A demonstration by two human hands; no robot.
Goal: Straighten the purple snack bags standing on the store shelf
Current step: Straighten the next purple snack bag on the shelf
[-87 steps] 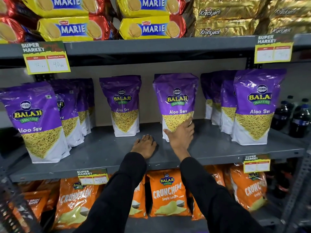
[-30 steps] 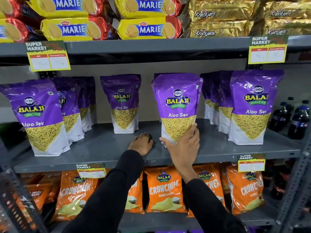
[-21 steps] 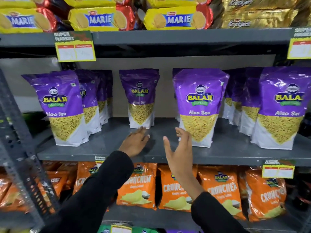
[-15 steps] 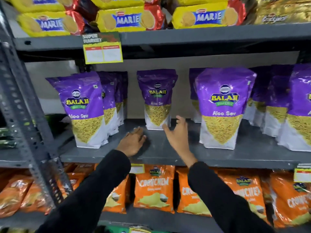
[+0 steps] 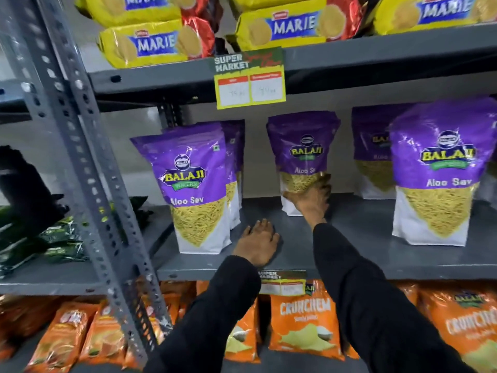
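Several purple Balaji Aloo Sev bags stand upright on the grey middle shelf (image 5: pixel 349 254). My right hand (image 5: pixel 309 197) reaches back and grips the lower part of the lone middle bag (image 5: pixel 302 146), which stands deep on the shelf. Palm down, my left hand (image 5: pixel 258 242) rests flat on the shelf near its front edge, holding nothing. A front bag (image 5: pixel 193 181) stands at the left with more bags (image 5: pixel 235 157) lined up behind it. Another bag (image 5: pixel 441 170) stands forward at the right, with one (image 5: pixel 373 146) behind it.
A perforated grey upright post (image 5: pixel 75 146) crosses the left foreground. Yellow Marie biscuit packs (image 5: pixel 150 41) fill the shelf above, with a price tag (image 5: pixel 250 82) hanging from its edge. Orange Crunchem bags (image 5: pixel 304 324) stand on the shelf below. Dark green packets (image 5: pixel 48 238) lie at far left.
My right hand let go of the bag it had brought forward at the right, swung left and took hold of the lone middle bag. The view turned left. My left hand stayed on the shelf.
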